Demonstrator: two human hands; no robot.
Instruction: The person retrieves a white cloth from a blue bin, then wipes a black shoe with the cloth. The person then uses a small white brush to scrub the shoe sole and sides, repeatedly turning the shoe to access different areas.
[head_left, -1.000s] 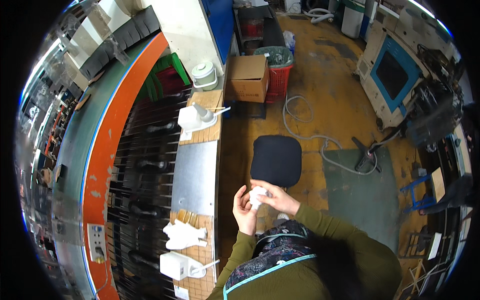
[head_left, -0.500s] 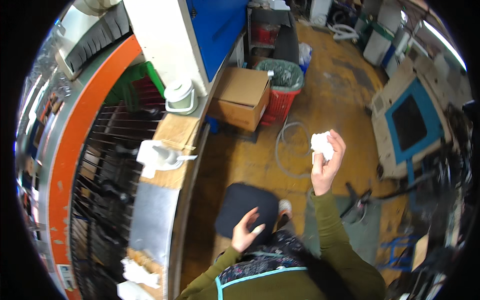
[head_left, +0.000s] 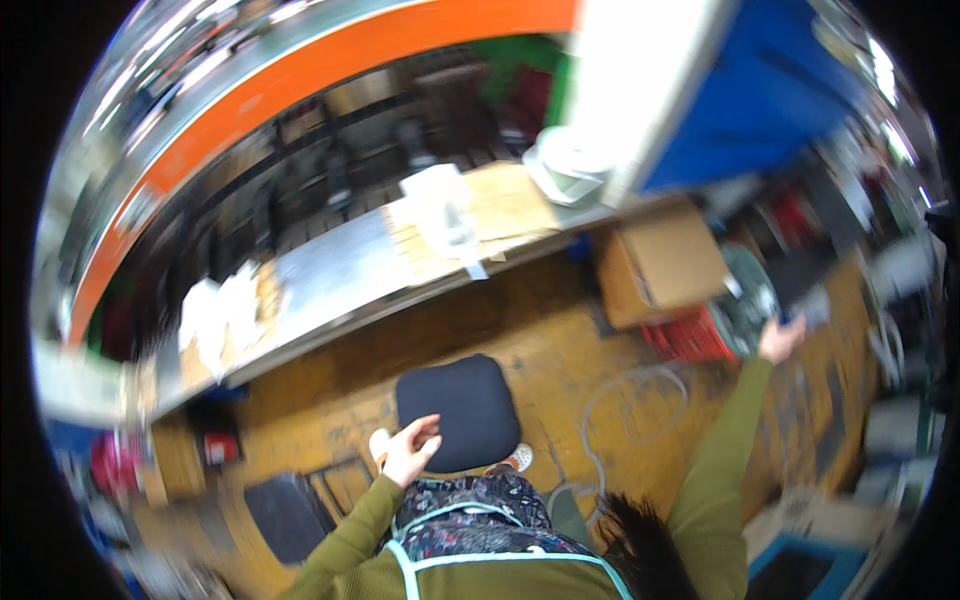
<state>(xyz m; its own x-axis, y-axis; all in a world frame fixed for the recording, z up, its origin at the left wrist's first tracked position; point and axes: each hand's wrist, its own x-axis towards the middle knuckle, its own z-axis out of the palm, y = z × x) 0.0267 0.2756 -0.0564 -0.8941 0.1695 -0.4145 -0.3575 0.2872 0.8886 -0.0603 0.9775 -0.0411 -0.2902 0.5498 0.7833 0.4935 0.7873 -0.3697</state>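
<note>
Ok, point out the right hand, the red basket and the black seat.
Right hand (head_left: pixel 780 342): head view, middle of the hand.
Red basket (head_left: pixel 692 337): head view, its wall.
Black seat (head_left: pixel 464 408): head view, cushion's middle.

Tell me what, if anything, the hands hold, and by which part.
Nothing visible in either: the left hand is empty and loosely curled; the right hand, near the lined red bin, shows no held thing.

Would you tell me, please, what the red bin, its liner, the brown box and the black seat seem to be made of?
Red bin: probably plastic, judging by its bright, even colour.
Liner: likely thin plastic film, given its creases and sheen.
Brown box: seemingly matt cardboard, by its folded edges.
Black seat: padded-looking, perhaps fabric or vinyl; the dull surface leaves that open.
</note>
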